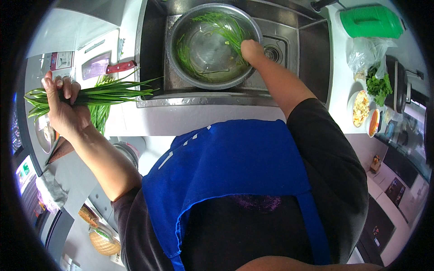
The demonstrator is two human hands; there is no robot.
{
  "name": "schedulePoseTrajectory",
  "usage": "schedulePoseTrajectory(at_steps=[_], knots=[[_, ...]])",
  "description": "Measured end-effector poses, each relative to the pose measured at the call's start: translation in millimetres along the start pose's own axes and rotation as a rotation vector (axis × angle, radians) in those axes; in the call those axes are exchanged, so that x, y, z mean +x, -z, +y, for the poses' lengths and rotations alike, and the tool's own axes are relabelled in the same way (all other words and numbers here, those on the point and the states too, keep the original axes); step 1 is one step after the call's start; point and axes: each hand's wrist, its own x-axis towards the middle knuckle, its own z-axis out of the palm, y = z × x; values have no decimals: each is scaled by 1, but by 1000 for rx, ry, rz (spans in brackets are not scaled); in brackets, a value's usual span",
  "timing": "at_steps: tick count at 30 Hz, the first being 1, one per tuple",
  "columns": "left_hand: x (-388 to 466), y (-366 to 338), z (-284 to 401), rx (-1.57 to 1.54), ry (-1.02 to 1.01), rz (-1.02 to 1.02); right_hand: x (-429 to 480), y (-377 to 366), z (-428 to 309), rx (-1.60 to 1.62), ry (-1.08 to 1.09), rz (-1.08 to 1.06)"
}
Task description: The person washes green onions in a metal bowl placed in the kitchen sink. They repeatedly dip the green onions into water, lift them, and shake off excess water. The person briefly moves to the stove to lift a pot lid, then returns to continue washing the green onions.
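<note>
My left hand (66,105), raised over the counter to the left of the sink, grips a bunch of long green chives (112,94). Their tips reach over the sink's left rim, and more cut greens (100,118) lie beneath them. Over the right rim of a round metal basin (214,84), my right hand (252,51) is closed around thin green stalks (234,32) that fan out into the water. More loose green stalks (186,59) float along the basin's left side. My right fingertips are hidden from view.
The basin stands in a stainless steel sink (315,57) beside its drain (272,53). A red-handled cleaver (98,66) lies on the left counter. On the right counter are a green container (371,22), a plastic bag (366,54), leafy herbs (378,86) and two filled bowls (360,108).
</note>
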Motion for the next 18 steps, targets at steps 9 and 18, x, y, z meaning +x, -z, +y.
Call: schedulePoseTrajectory(at_steps=[9, 18], knots=[[1, 2, -2, -75, 56, -52, 1, 21, -45, 200, 48, 182], [1, -8, -3, 225, -10, 59, 21, -51, -76, 137, 10, 34]])
